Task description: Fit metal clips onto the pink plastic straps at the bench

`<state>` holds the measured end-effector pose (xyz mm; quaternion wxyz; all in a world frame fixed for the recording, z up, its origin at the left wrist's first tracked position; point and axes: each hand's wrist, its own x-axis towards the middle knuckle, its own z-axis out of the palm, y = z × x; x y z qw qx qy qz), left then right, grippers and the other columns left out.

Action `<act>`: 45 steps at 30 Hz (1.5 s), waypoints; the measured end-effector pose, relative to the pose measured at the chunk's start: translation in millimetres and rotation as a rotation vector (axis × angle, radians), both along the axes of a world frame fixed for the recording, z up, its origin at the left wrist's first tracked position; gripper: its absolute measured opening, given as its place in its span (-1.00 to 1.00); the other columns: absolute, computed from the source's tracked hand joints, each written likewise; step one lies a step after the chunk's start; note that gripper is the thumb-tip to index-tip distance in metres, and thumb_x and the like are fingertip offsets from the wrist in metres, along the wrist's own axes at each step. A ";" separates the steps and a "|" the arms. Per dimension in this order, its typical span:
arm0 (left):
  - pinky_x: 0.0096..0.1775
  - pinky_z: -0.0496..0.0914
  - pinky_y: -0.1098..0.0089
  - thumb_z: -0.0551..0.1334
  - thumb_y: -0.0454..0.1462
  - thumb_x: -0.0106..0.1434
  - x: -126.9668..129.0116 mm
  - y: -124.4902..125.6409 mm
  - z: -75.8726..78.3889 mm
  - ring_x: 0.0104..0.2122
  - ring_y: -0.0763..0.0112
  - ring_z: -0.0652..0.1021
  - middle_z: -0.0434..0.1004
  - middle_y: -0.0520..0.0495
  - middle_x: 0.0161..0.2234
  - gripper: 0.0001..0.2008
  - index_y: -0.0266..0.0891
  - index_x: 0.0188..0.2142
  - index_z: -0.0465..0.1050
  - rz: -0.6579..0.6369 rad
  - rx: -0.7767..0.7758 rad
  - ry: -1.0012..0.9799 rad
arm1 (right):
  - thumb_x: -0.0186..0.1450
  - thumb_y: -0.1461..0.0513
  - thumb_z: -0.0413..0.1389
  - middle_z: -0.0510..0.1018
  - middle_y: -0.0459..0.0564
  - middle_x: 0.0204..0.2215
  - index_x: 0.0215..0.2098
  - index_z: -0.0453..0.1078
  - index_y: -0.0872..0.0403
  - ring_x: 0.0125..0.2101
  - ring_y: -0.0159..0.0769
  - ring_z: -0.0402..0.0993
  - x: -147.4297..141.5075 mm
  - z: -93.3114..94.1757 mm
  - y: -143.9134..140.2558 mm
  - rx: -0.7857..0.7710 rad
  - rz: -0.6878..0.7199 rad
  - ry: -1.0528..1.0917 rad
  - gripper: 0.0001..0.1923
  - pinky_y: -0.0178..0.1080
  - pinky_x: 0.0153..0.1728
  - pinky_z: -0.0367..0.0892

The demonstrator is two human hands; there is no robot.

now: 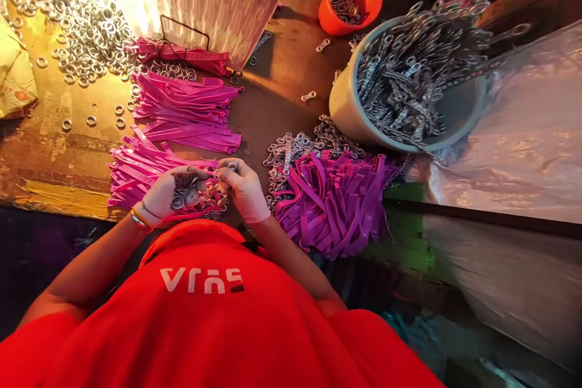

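"While cupping a cluster of small round grey metal rings (178, 201) in the pale-gloved left hand (157, 197), pinching what looks like one more ring (231, 166) between thumb and finger of the pale-gloved right hand (248, 191)."

"Placed where?"

"Just below the middle of the frame, left of centre, close together. Held over a spread of flat bright-pink strips (130, 173); can't tell whether touching with the left."

"And for containers?"

"Looking upper right, finding two. First, a large round off-white plastic bucket (342, 100), crowded with shiny silver metal chain lengths (409, 73) with looped ends, sticking out past the rim at the upper right, yet leaving some inner wall bare at the lower right."

"And second?"

"Up and left of that, near the top edge: a small round orange-red plastic tub (325, 17), holding thin metal loops (349, 7) low inside, well short of full."

"And on the brown tabletop (282, 94)?"

"Strewn across the upper left, a wide drift of loose grey metal rings (86, 30). Piled right of centre, just below the bucket, a tangled heap of flat magenta strips (336, 206), with short silver chain links (288, 151) along the upper left side."
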<state>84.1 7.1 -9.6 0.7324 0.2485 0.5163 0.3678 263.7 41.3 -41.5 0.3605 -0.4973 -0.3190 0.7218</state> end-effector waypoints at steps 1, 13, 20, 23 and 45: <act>-0.57 0.28 0.47 0.31 -0.06 0.24 2.4 -1.8 -7.3 -0.61 0.48 0.42 0.56 -0.13 -0.46 -0.66 -0.34 -0.26 0.59 0.055 -0.078 -0.078 | 0.13 0.13 0.25 0.33 -0.29 -0.55 -0.22 0.41 0.02 -0.62 -0.50 0.18 -1.1 6.6 -2.3 0.022 0.011 -0.042 -0.73 -0.35 -0.57 0.14; -0.64 0.09 0.52 0.34 -0.07 0.29 8.8 -10.1 -7.3 -0.70 0.59 0.28 0.36 0.09 -0.65 -0.68 -0.25 -0.41 0.38 0.002 0.005 0.133 | 0.41 0.06 0.00 0.57 0.04 -0.08 0.10 0.40 0.07 -0.10 -0.24 0.49 10.0 3.9 -6.6 0.379 0.278 -0.430 -0.60 -0.19 -0.03 0.38; -0.63 0.16 0.52 0.39 -0.13 0.18 13.8 -13.5 -19.2 -0.68 0.58 0.31 0.36 0.10 -0.59 -0.73 -0.24 -0.36 0.37 0.056 -0.049 -0.089 | 0.46 0.21 -0.06 0.64 0.13 -0.14 -0.08 0.50 0.11 -0.09 -0.20 0.53 -1.7 12.4 -1.7 0.738 0.694 -0.838 -0.70 -0.24 0.00 0.30; -0.62 0.16 0.54 0.40 -0.14 0.15 17.3 -15.8 -27.1 -0.67 0.61 0.29 0.31 0.11 -0.60 -0.70 -0.24 -0.41 0.34 0.123 -0.131 -0.190 | 0.46 0.20 -0.04 0.65 0.11 -0.26 -0.19 0.51 0.11 -0.23 -0.22 0.54 -10.0 18.4 -3.9 0.703 0.772 -1.078 -0.71 -0.28 -0.18 0.25; -0.08 0.39 0.25 0.17 -0.34 0.37 10.7 132.6 -87.7 -0.05 0.07 0.57 0.49 -0.33 0.03 -0.69 -0.29 0.05 0.55 -0.476 0.376 1.249 | 0.44 -0.06 -0.01 0.51 -0.11 -0.34 -0.14 0.47 0.05 -0.36 -0.37 0.36 1.0 -0.6 2.2 0.298 0.097 -0.475 -0.60 -0.29 -0.23 0.34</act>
